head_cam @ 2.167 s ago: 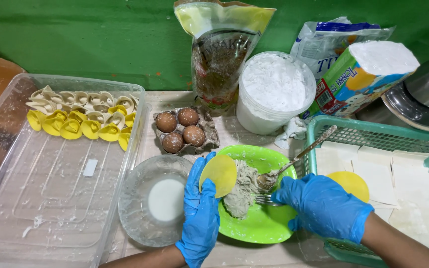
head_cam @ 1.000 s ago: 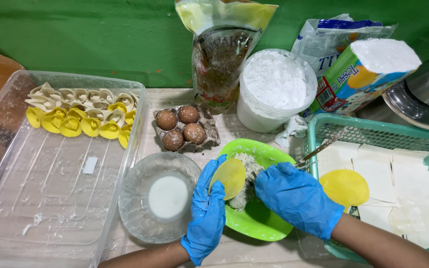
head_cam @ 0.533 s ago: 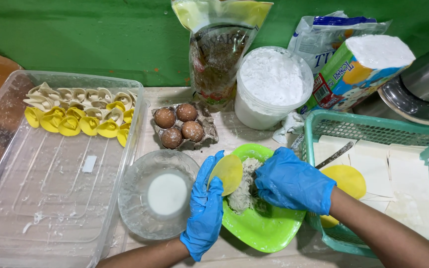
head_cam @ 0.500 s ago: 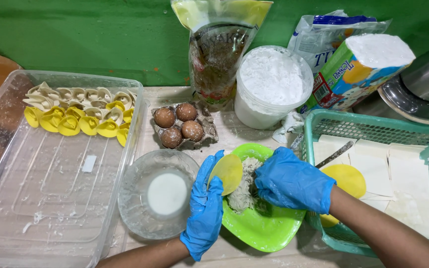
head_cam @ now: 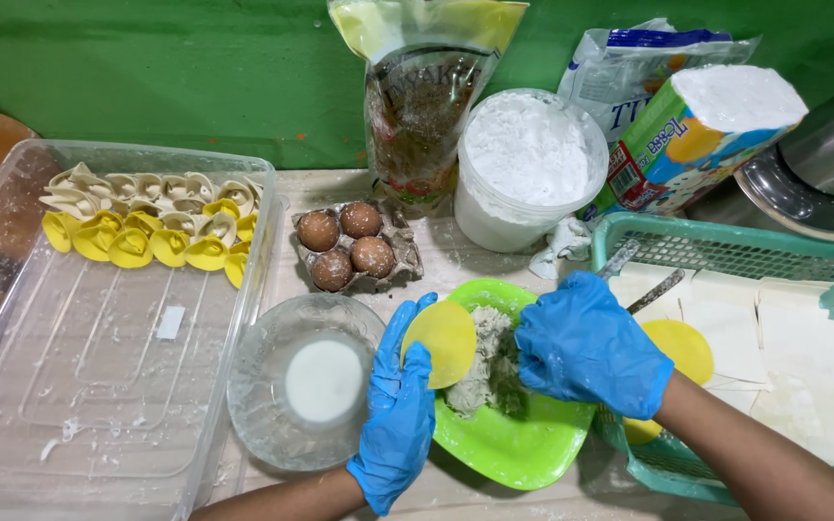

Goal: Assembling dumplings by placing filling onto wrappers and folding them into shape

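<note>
A kitchen: eggs [head_cam: 345,249], a flour tub [head_cam: 530,164] and folded dumplings [head_cam: 152,224] crowd the counter.

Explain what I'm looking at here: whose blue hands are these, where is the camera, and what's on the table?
One view, from a camera on the person's head, looking down. Both hands wear blue gloves. The left hand holds a round yellow wrapper open. The right hand grips a metal utensil in the grey filling on a green plate. Around them: a glass bowl of white liquid, brown eggs, a tub of white powder, a clear tray with folded dumplings, and a teal basket of wrappers.
</note>
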